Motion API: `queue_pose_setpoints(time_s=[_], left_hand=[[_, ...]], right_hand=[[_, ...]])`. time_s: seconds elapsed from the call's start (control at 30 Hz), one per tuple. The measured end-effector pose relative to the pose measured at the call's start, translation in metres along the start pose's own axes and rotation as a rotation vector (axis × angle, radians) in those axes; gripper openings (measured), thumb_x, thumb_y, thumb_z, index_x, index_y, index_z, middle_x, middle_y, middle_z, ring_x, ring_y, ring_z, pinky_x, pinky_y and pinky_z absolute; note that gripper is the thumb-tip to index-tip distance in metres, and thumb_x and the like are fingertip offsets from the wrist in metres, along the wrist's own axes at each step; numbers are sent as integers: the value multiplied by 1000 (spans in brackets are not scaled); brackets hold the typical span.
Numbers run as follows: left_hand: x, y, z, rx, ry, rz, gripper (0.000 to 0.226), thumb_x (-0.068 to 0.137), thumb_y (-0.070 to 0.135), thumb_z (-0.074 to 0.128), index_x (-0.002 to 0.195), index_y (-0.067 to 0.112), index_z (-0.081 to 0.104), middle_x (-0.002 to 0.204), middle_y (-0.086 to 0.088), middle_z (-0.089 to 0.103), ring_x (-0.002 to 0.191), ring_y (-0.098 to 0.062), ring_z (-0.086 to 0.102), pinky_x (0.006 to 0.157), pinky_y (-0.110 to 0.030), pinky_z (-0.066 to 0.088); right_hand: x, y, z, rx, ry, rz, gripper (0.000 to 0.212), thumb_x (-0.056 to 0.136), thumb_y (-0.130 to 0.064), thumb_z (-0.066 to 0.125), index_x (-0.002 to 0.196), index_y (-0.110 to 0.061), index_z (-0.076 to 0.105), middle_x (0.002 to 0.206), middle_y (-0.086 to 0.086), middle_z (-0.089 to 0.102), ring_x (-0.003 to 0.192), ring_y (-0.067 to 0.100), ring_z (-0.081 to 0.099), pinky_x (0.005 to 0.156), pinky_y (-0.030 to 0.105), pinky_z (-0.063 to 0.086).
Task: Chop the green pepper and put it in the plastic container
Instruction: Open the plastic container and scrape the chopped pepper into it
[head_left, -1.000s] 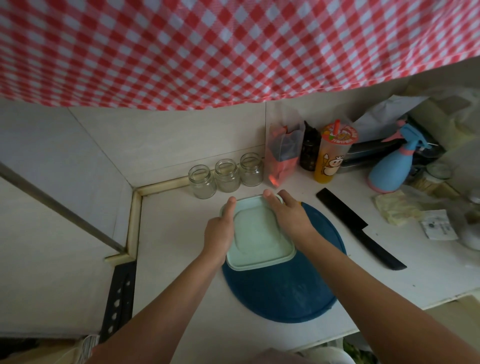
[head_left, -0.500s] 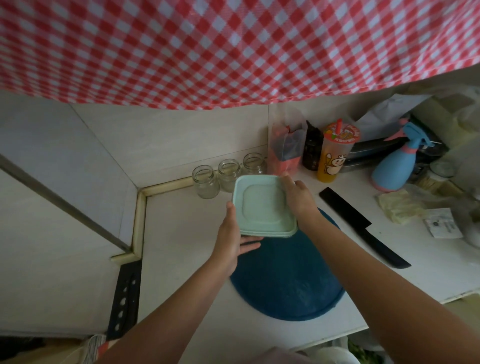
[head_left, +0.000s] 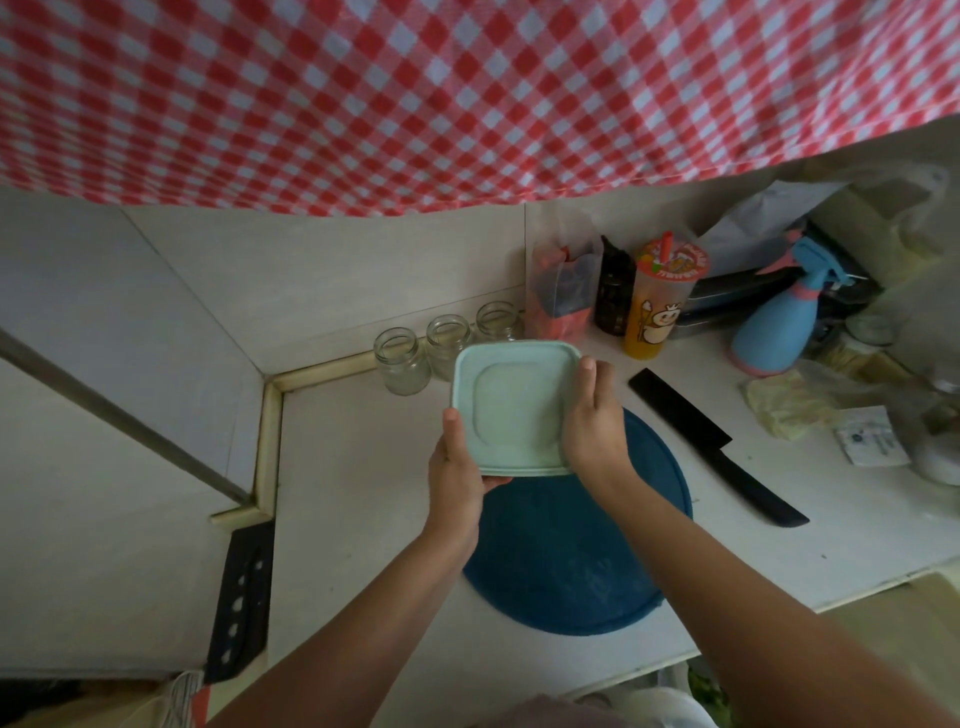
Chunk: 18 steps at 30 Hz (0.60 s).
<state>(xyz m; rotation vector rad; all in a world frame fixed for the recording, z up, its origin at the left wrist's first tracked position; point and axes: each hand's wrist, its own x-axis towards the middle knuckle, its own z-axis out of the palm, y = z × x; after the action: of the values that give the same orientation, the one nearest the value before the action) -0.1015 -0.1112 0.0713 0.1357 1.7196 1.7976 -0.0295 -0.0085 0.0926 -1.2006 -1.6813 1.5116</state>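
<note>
1. Two hands hold the plastic container (head_left: 514, 405) up above the blue board (head_left: 571, 561); it's closed, inside hidden.
2. Left hand (head_left: 457, 467) grip: thumb on rim, fingers under, pinching it.
3. Right hand (head_left: 592, 421) grip: prob. wrapped round the right edge.
4. Black knife (head_left: 717, 447) lies on the surface (head_left: 353, 493), right of board.

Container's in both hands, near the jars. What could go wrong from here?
1. The plastic container is held only at its edges by the left hand and right hand; prying the lid off in mid-air could make it slip and drop.
2. Three glass jars stand just beyond it; a forward push could knock one over.
3. The black knife lies bare to the right of the blue cutting board; the right forearm could brush it.
</note>
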Motion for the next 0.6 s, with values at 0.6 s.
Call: queue_pose_setpoints(time_s=[0.6], left_hand=[[-3,-8,-19,291,-44,185,40,98,47,25,97,29,61,94,0,70,83,-13,68,65,-32,58]], right_hand=[[34,-15,-4,-137,-81,258,60,96,-59,23,97,-10,57,111,21,62,88,26,56,83,37,44]])
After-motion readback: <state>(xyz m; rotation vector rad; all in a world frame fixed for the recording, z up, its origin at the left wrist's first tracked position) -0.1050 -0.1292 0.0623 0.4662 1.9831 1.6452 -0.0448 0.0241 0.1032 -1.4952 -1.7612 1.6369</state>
